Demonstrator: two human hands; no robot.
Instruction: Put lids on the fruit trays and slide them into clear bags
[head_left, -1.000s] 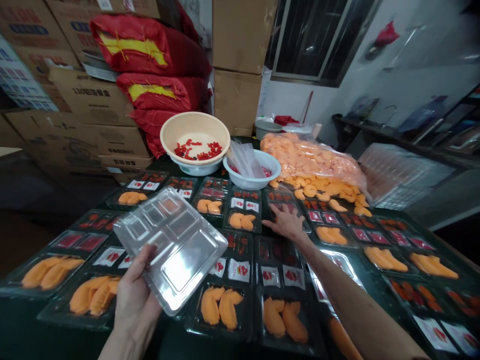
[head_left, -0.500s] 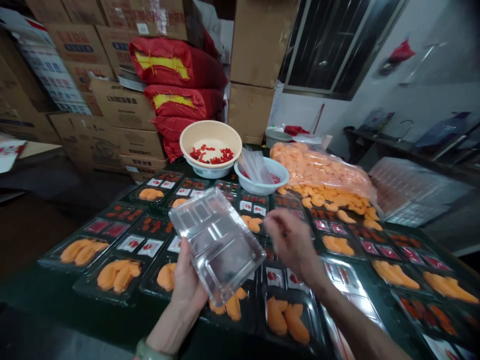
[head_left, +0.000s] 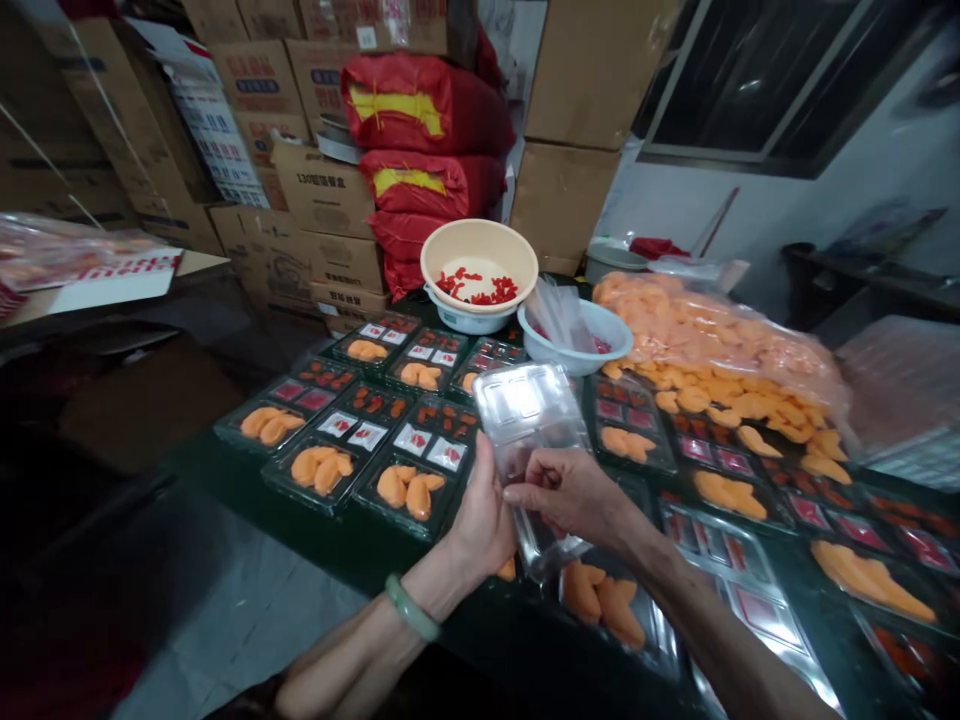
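Note:
My left hand (head_left: 480, 515), with a pale green bangle at the wrist, grips the left edge of a clear plastic tray (head_left: 521, 395) with moulded compartments. The tray is held tilted above the table. My right hand (head_left: 574, 490) is over the tray's middle, its fingers curled together; a little dark red shows under them, too small to name. Around them lie filled trays: orange curved pieces, small packets and dark red bits sit in one tray (head_left: 409, 470) left of my hands. Another filled tray (head_left: 607, 600) is partly covered by my right forearm.
A cream basin (head_left: 480, 235) with red bits sits on a pale blue one. Beside it, a light blue bowl (head_left: 611, 335) holds clear bags and red bits. A big bag of orange pieces (head_left: 720, 330) spills at right. Cartons (head_left: 330, 190) and red sacks (head_left: 427, 100) stack behind.
The view has swung left. My right hand has come from beside the tray to over its middle, fingers curled. The tray in my left hand now stands more upright in view.

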